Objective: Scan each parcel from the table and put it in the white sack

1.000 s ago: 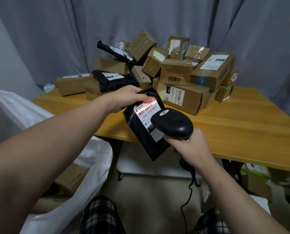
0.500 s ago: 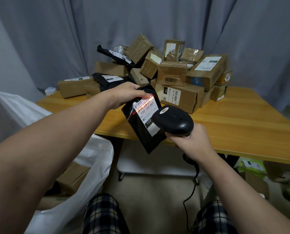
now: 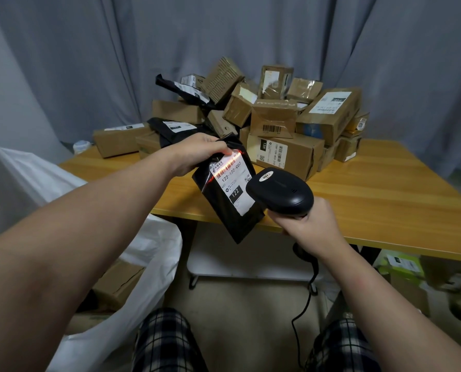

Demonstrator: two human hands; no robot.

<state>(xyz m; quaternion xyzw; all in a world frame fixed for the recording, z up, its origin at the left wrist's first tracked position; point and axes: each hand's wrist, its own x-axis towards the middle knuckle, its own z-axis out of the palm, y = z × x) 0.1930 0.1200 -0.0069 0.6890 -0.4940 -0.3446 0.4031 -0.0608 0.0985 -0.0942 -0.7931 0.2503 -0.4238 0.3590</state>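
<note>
My left hand [image 3: 194,154] grips the top edge of a black plastic parcel [image 3: 232,210] that hangs tilted over the table's front edge. Its white label faces me, and a red scan line crosses the barcode near the top. My right hand [image 3: 310,226] holds a black barcode scanner [image 3: 280,190] by its handle, its head pointed at the label from the right. A heap of cardboard parcels [image 3: 283,154] and black bags sits at the back of the wooden table [image 3: 385,200]. The white sack [image 3: 149,253] stands open at my lower left with cardboard boxes inside.
The scanner's black cable [image 3: 304,304] hangs down between my knees. A white low shelf [image 3: 251,267] stands under the table. Grey curtains close off the back. Boxes and green packaging [image 3: 401,264] lie on the floor at the right.
The parcel has tilted and shifted slightly away from me, showing more of the label. The scanner drew back to the right, and the red line sits higher on the barcode.
</note>
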